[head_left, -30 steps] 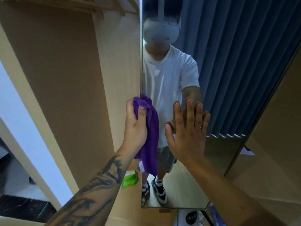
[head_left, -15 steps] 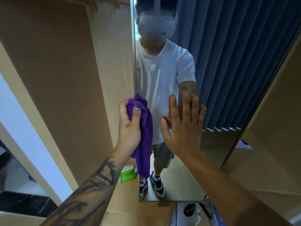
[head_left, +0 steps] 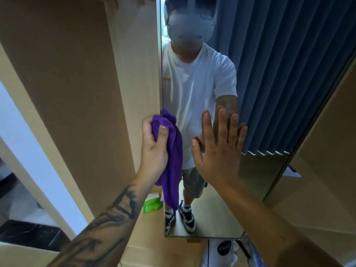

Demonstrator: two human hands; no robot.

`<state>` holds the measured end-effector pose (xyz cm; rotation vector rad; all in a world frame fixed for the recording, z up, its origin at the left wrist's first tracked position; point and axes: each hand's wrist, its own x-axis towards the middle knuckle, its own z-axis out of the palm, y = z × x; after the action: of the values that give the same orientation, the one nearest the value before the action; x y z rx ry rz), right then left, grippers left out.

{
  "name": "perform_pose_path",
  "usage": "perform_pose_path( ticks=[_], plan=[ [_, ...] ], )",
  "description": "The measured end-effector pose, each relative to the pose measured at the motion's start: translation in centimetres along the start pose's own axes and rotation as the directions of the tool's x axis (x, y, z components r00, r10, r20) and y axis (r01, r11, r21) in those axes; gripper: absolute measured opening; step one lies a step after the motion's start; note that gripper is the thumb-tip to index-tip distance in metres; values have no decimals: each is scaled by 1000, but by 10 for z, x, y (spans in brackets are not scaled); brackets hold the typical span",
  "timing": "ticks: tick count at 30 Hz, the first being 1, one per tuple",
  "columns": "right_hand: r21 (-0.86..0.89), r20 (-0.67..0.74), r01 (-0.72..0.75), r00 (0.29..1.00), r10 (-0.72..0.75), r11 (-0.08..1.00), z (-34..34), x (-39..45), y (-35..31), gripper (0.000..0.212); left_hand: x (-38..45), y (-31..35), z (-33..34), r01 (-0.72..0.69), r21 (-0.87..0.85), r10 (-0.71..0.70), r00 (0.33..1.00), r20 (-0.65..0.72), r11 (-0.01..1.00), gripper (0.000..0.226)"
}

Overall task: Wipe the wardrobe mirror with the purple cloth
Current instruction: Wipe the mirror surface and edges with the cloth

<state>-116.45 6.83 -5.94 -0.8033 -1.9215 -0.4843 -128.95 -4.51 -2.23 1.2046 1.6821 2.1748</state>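
The wardrobe mirror [head_left: 265, 78] is a tall pane on the edge of an open wooden door, reflecting a person in a white shirt and a blue curtain. My left hand [head_left: 154, 147] grips the purple cloth [head_left: 173, 162] bunched at the mirror's left edge, the rest of the cloth hanging down in front of the glass. My right hand [head_left: 217, 151] lies flat against the glass with fingers straight and spread, a ring on one finger.
Beige wardrobe panels [head_left: 77, 83] stand to the left of the mirror. A green packet [head_left: 152, 206] lies on the wardrobe floor below my left wrist. Under the mirror's bottom edge sits a white bag with a dark round logo [head_left: 224, 249].
Both hands keep their grip and pose against the mirror. The view has shifted slightly, so the mirror and reflection sit a little further left and lower than a second ago.
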Motion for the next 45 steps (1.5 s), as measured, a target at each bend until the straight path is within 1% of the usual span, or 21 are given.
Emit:
perform_pose_path(
  ticks=[4, 5, 7, 11, 13, 14, 16, 19, 20, 21, 23, 26, 29, 31, 34, 36, 38, 41, 43, 45],
  plan=[
    [-4, 14, 1, 1000, -1, 1000, -2, 1, 3, 71, -36, -29, -3, 182, 16, -182, 980, 79, 983, 10],
    [-5, 18, 11, 1000, -11, 1000, -2, 1, 4, 71, -38, -31, -3, 197, 16, -198, 976, 86, 980, 10],
    [-7, 29, 25, 999, -25, 1000, -2, 1, 5, 72, -31, -26, -2, 175, 16, -176, 982, 75, 984, 11],
    [-8, 27, 11, 1000, -11, 1000, -1, 0, 3, 74, -5, -3, 0, 14, -3, -14, 1000, 14, 1000, 9],
    [-11, 16, 9, 1000, -9, 1000, 0, -1, 2, 74, -1, 1, 0, -19, -17, 19, 1000, -13, 1000, 9],
    [-14, 12, 13, 1000, -13, 1000, -1, -1, 3, 74, -4, -2, 1, -14, -13, 14, 1000, -10, 1000, 10],
    [-22, 10, 14, 1000, -14, 1000, -1, 0, 4, 73, -20, -17, 0, 46, 11, -46, 999, 22, 999, 13],
    [-31, 7, 8, 1000, -7, 999, 0, 0, 3, 74, -41, -44, -3, 200, 32, -202, 975, 90, 979, 10],
    [-29, 10, 6, 1000, -6, 1000, 0, 0, 2, 74, -41, -47, -4, 223, 43, -226, 969, 95, 974, 10],
    [-26, 14, 3, 1000, -3, 1000, 0, -1, 1, 74, -35, -46, -4, 215, 61, -220, 972, 86, 975, 12],
    [-17, 13, -6, 1000, 7, 1000, 0, -1, 0, 73, -20, -33, -4, 150, 81, -155, 986, 56, 985, 14],
    [-7, -2, -30, 1000, 30, 1000, 4, -9, -1, 72, 3, -5, -2, 37, 41, -38, 999, 6, 998, 14],
    [17, 33, -14, 999, 13, 1000, 15, -42, -3, 72, -1, 1, 1, 9, 3, -9, 1000, -18, 1000, 11],
    [11, 85, 22, 996, -22, 1000, 23, -66, -1, 71, -21, -15, -1, 73, 13, -73, 997, 17, 997, 12],
    [7, 108, 23, 994, -24, 1000, 27, -80, 3, 69, -50, -52, -9, 251, 57, -256, 960, 115, 966, 12],
    [9, 107, 18, 994, -19, 1000, 29, -80, 3, 69, -56, -64, -13, 298, 111, -310, 943, 121, 948, 11],
    [-2, 101, 26, 994, -26, 1000, 30, -79, 3, 69, -49, -60, -13, 273, 127, -287, 951, 115, 954, 11],
    [9, 102, 31, 994, -32, 999, 31, -80, 5, 69, -31, -36, -9, 158, 99, -167, 982, 88, 982, 12],
    [14, 112, 25, 993, -26, 1000, 31, -82, 4, 68, -18, -22, -5, 89, 56, -91, 995, 44, 994, 11],
    [19, 105, 27, 994, -29, 999, 32, -83, 3, 67, -16, -19, -2, 53, 33, -54, 999, 8, 998, 14]
  ],
)
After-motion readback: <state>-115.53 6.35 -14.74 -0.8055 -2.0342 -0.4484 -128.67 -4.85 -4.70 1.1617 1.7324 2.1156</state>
